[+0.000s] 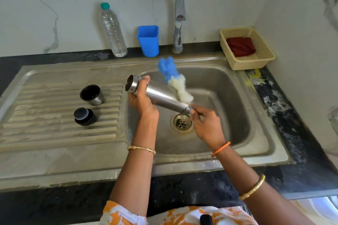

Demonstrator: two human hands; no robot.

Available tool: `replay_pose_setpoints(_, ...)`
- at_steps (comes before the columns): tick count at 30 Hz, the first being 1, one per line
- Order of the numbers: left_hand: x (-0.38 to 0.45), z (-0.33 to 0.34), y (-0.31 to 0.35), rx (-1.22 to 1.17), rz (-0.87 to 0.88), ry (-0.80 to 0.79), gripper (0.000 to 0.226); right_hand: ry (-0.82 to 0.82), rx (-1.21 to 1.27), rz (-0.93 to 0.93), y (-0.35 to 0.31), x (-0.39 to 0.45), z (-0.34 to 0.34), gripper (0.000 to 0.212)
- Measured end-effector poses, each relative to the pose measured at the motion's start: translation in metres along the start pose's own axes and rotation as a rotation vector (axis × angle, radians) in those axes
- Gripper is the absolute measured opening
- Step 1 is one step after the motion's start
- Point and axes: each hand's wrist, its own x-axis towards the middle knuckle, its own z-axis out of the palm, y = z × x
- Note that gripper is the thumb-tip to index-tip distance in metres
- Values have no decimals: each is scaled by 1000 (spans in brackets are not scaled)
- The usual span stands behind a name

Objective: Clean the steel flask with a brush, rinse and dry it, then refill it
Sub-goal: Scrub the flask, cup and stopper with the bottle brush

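Note:
My left hand [141,99] grips the steel flask [161,95] near its open neck and holds it tilted over the sink basin [225,97], mouth toward the left. My right hand [206,124] holds the handle of a bottle brush [175,78] with blue and white bristles. The bristles lie against the flask's outer wall, blurred. The flask's steel cup [92,95] and its black stopper [84,116] stand on the ribbed drainboard [54,133] to the left.
A tap [179,23] stands behind the basin with no water running. A clear water bottle [113,30] and a blue tumbler [148,41] stand at the back wall. A cream basket [263,55] with a red cloth [240,46] sits at the back right. The drain [182,123] lies below the flask.

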Motion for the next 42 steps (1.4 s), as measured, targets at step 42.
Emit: replay_pose_setpoints(42,-3,3,13,22,-2,-203,31,36,-227,-63,-20,-5,-15,35)
